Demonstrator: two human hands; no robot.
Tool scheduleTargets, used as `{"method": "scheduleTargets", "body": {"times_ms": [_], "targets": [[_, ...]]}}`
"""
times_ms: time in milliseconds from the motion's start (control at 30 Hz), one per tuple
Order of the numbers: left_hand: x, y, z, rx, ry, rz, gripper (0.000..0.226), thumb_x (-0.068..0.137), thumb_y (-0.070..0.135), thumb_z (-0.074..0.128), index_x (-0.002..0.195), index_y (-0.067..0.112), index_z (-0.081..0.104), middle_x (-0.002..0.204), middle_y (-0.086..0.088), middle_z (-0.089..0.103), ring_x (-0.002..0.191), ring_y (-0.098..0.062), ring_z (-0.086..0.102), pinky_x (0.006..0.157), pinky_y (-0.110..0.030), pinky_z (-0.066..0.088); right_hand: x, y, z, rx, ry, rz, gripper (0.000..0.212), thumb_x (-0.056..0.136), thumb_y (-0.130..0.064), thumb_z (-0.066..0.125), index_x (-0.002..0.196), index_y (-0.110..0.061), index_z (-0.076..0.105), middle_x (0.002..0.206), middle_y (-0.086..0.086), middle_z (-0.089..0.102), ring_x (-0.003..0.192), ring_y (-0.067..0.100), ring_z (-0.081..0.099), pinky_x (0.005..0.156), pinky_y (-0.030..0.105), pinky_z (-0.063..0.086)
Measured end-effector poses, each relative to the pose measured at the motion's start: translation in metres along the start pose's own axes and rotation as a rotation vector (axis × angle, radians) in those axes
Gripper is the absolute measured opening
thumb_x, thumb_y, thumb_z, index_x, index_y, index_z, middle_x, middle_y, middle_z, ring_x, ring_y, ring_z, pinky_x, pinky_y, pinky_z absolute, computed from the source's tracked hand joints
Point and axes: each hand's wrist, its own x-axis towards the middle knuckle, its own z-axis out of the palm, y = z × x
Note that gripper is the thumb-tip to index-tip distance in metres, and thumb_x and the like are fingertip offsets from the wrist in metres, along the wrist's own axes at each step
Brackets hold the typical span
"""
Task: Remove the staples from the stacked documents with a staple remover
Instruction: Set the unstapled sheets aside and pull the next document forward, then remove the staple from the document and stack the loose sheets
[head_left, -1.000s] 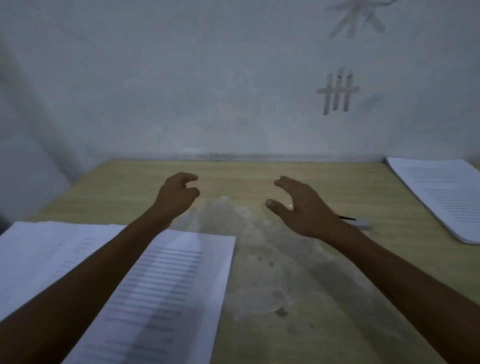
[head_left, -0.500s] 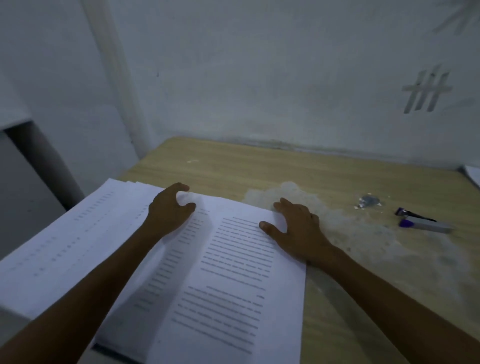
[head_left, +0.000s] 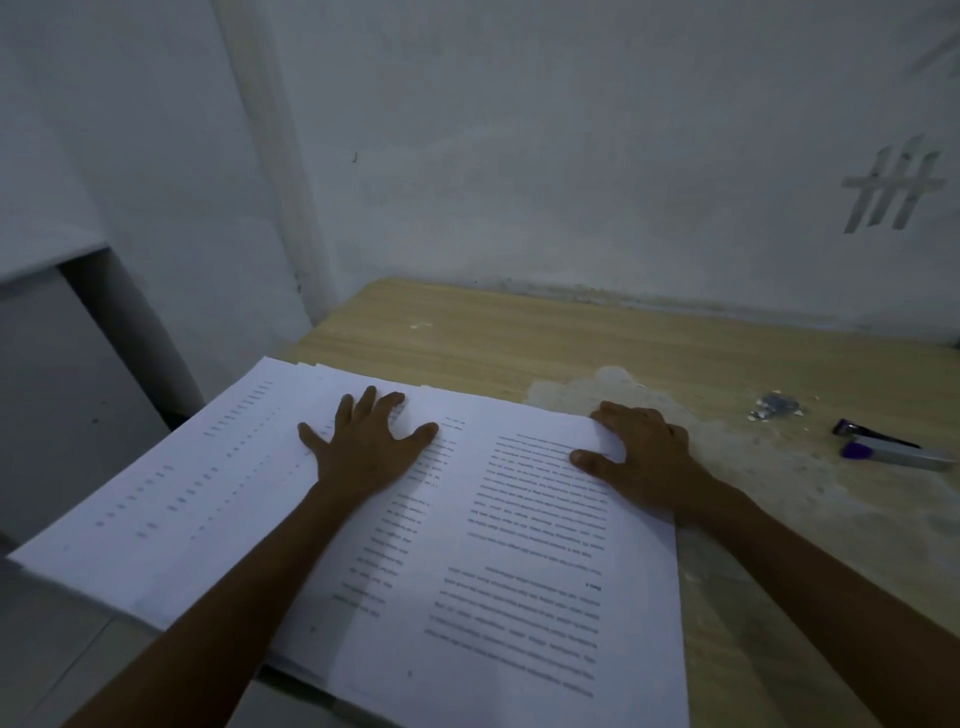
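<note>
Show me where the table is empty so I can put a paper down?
The widest bare wood is the strip of table between the stacked documents' far edge and the wall. A smaller patch lies between the right hand and the staple remover. The near left is crowded: papers everywhere, the left hand pressing on them.

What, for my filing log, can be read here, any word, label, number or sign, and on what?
Top document: printed lines, too blurred to read.
Left stack: printed rows, too blurred to read.
Wall marks: crossed strokes like a tally, no words.
Staple remover: no label readable.
</note>
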Motion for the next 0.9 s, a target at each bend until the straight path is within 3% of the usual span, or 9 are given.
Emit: {"method": "scheduleTargets", "body": {"times_ms": [100,233,433,500,567,667,733,800,900], "targets": [[-0.001,0.006,0.002,0.001,0.001,0.001,0.075,0.079,0.079,0.032,0.143,0.042,0.024,0.159,0.008,0.004,0.146,-0.019,-0.003,0.107,-0.066,-0.008,0.003,0.004,-0.004,0.022,0.035,-0.024,0.089,0.057,-0.093,0.03,0.113,-0.028,0.054,0.106,-0.01,0.052,0.113,0.023,0.049,0.092,0.038,0.03],[-0.002,0.013,0.004,0.01,-0.004,0.0,0.075,0.079,0.079,0.032,0.143,0.042,0.023,0.159,0.007,0.003,0.146,-0.02,-0.004,0.107,-0.066,-0.009,0.0,0.002,-0.015,-0.004,0.041,0.029,0.08,0.061,-0.071,0.046,0.125,-0.023,0.053,0.126,-0.002,0.052,0.121,0.02,0.043,0.098,0.037,0.023],[-0.004,0.019,0.003,0.023,-0.014,-0.025,0.077,0.079,0.08,0.03,0.145,0.041,0.021,0.159,0.007,0.001,0.146,-0.021,-0.005,0.106,-0.067,-0.009,-0.001,0.012,-0.024,0.084,0.105,0.024,0.042,0.076,-0.049,0.056,0.111,-0.025,0.056,0.103,-0.008,0.055,0.106,0.014,0.052,0.094,0.031,0.022],[-0.007,0.024,0.003,0.096,0.0,-0.029,0.08,0.079,0.081,0.022,0.147,0.039,0.016,0.159,0.005,-0.004,0.146,-0.021,-0.009,0.105,-0.066,-0.011,0.001,0.015,-0.03,0.148,0.154,-0.008,0.019,0.084,-0.028,0.065,0.102,-0.028,0.057,0.097,-0.009,0.057,0.102,0.019,0.057,0.1,0.045,0.033],[-0.012,0.033,0.004,0.125,0.06,0.026,0.078,0.081,0.078,0.014,0.148,0.037,0.015,0.159,0.004,-0.006,0.145,-0.02,-0.013,0.106,-0.063,-0.016,0.002,0.016,-0.039,0.185,0.17,-0.038,0.019,0.084,-0.018,0.066,0.1,-0.027,0.06,0.096,-0.008,0.058,0.098,0.02,0.058,0.094,0.048,0.041],[-0.019,0.061,0.002,-0.175,0.12,0.188,0.077,0.083,0.074,0.015,0.143,0.03,0.034,0.159,0.005,0.007,0.146,-0.013,-0.007,0.109,-0.055,-0.017,-0.001,0.009,-0.062,0.199,0.216,-0.131,0.017,0.083,-0.012,0.068,0.098,-0.02,0.063,0.092,-0.006,0.058,0.089,0.017,0.057,0.076,0.026,0.043],[-0.026,0.084,-0.006,-0.563,0.034,0.241,0.072,0.083,0.073,0.029,0.135,0.025,0.047,0.153,0.003,0.028,0.144,-0.015,0.016,0.114,-0.048,0.006,-0.004,0.003,-0.08,0.199,0.267,-0.174,0.016,0.083,-0.01,0.069,0.096,-0.017,0.064,0.089,-0.005,0.059,0.083,0.013,0.055,0.067,0.018,0.037],[-0.034,0.106,-0.017,-0.946,-0.13,0.248,0.053,0.084,0.059,0.051,0.122,0.022,0.058,0.133,0.001,0.057,0.123,-0.017,0.053,0.102,-0.036,0.04,-0.009,-0.001,-0.099,0.195,0.325,-0.191,0.015,0.082,-0.009,0.069,0.095,-0.016,0.065,0.088,-0.003,0.06,0.081,0.014,0.055,0.064,0.02,0.036],[-0.038,0.124,-0.028,-1.261,-0.314,0.229,0.036,0.082,0.029,0.068,0.114,0.011,0.064,0.11,-0.005,0.07,0.1,-0.022,0.067,0.09,-0.04,0.053,-0.019,-0.003,-0.128,0.192,0.402,-0.223,0.015,0.081,-0.008,0.07,0.094,-0.013,0.067,0.089,0.0,0.064,0.082,0.015,0.058,0.067,0.018,0.039]]}}
